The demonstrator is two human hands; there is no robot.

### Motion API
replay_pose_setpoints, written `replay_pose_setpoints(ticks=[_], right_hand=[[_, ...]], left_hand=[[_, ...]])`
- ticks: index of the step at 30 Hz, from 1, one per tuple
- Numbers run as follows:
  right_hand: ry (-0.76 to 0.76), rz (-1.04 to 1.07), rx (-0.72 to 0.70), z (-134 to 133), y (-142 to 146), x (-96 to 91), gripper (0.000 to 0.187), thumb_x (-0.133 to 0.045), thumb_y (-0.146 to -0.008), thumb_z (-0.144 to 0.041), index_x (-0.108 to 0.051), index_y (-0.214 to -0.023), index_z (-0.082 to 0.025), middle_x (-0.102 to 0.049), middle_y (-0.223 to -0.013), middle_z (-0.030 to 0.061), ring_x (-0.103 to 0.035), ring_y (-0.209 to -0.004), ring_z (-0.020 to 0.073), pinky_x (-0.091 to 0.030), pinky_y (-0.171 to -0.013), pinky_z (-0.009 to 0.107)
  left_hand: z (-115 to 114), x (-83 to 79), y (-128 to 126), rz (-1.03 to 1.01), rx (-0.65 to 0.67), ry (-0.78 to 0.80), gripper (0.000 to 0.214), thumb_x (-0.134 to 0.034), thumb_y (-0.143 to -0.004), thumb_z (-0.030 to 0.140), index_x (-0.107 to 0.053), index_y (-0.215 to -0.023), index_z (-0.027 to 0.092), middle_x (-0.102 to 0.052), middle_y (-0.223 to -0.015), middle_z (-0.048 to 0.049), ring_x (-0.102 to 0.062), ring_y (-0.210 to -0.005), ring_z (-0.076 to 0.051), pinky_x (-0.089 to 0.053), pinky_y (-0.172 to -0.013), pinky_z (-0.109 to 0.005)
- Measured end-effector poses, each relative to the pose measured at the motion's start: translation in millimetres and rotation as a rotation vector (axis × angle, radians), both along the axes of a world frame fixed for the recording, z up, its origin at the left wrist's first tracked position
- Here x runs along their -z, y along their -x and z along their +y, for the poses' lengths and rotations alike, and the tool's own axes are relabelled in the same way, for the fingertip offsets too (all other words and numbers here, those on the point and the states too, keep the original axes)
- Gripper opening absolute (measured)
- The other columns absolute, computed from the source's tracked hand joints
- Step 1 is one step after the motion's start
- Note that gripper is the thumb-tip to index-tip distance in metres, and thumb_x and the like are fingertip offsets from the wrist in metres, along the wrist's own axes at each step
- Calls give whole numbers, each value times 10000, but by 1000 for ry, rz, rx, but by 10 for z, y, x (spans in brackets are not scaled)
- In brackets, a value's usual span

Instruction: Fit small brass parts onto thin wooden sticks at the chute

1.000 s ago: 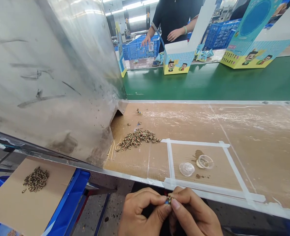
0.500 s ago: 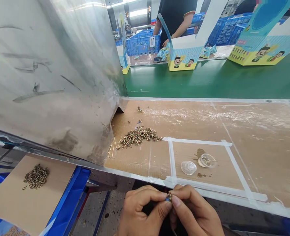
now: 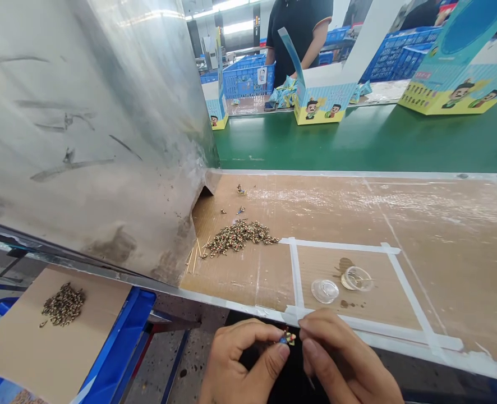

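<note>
My left hand pinches a tiny coloured part between thumb and forefinger, just below the near edge of the cardboard-covered bench. My right hand is right beside it, fingers curled and close together, its fingertips a little apart from the part; I cannot see anything in them. A pile of small brass-coloured parts lies on the bench, with a few thin wooden sticks at its left. Two small clear round lids sit inside a white-taped rectangle.
A large slanted metal sheet fills the left. Lower left, a second pile of small parts lies on cardboard over a blue crate. Beyond the bench runs a green conveyor with printed cartons; a person in a dark shirt stands behind it.
My right fingertips have drawn slightly away from the small part, which now shows in the left hand's pinch. The camera view shifted a little to the left.
</note>
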State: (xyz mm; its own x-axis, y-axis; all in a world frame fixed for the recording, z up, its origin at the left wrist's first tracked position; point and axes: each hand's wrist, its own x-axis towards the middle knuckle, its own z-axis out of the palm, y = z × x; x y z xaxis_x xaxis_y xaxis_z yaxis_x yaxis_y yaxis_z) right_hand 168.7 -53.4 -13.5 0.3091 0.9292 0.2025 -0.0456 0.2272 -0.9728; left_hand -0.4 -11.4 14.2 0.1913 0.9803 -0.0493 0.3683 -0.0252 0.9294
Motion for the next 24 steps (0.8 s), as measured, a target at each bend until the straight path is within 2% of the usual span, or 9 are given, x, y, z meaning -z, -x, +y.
replay_pose_setpoints(ticks=[2, 4, 7, 11, 14, 18, 21, 24], right_hand=[[-93, -76, -40, 27, -21, 18, 187, -636, -1093, -290, -782, -1181, -365, -631, -906, 21, -582, -642, 147, -492, -574, 262], [-119, -120, -59, 40, -25, 38, 225, -597, -1111, -277, -779, -1199, -375, -606, -900, 25, -566, -637, 154, -468, -544, 270], [-120, -144, -71, 41, -25, 62, 193, -599, -1111, -289, -784, -1114, -344, -597, -874, 27, -560, -629, 161, -461, -538, 280], [-103, -184, -98, 43, -56, 78, 194, -573, -1112, -270, -750, -1035, -292, -577, -877, 37, -545, -649, 172, -455, -552, 292], [-89, -227, -128, 53, -95, 82, 209, -551, -1119, -276, -725, -1003, -285, -560, -868, 26, -547, -669, 176, -452, -578, 291], [-21, -154, -148, 54, -103, 78, 160, -585, -1116, -324, -709, -1019, -299, -576, -891, 2, -573, -682, 154, -467, -603, 255], [13, -47, -170, 39, -54, 72, 175, -601, -1118, -365, -712, -1003, -296, -561, -862, -18, -548, -628, 129, -449, -576, 238], [33, 42, -187, 18, -4, 72, 188, -612, -1117, -395, -730, -1007, -300, -561, -842, -26, -535, -597, 118, -444, -557, 233]], left_hand=[[12, -17, -12, -15, 25, 13, 71, -827, -860, 324, -861, -918, 347, -835, -918, 37, -766, -848, -177, -575, -866, -260], [21, -17, -23, -14, 38, 19, 67, -824, -856, 321, -863, -908, 334, -835, -904, 24, -766, -837, -182, -585, -852, -260], [18, 27, -26, -13, 53, 44, 85, -826, -861, 352, -863, -903, 287, -830, -869, -17, -755, -761, -191, -609, -751, -260], [7, 109, -11, -52, 87, 69, 211, -777, -922, 422, -858, -928, 228, -807, -760, -52, -713, -614, -177, -598, -590, -239], [16, 138, 5, -29, 102, -3, 229, -752, -950, 439, -865, -946, 241, -804, -748, -54, -731, -642, -187, -627, -644, -256], [36, 150, 10, -3, 115, -147, 177, -800, -924, 448, -863, -1017, 311, -830, -872, -30, -775, -804, -199, -640, -849, -277], [46, 149, -7, -55, 165, -199, 106, -791, -942, 311, -841, -1034, 322, -814, -845, 19, -746, -743, -135, -607, -812, -195], [46, 133, -20, -82, 181, -225, 144, -762, -942, 193, -826, -1019, 296, -792, -785, 40, -714, -668, -101, -569, -728, -160]])
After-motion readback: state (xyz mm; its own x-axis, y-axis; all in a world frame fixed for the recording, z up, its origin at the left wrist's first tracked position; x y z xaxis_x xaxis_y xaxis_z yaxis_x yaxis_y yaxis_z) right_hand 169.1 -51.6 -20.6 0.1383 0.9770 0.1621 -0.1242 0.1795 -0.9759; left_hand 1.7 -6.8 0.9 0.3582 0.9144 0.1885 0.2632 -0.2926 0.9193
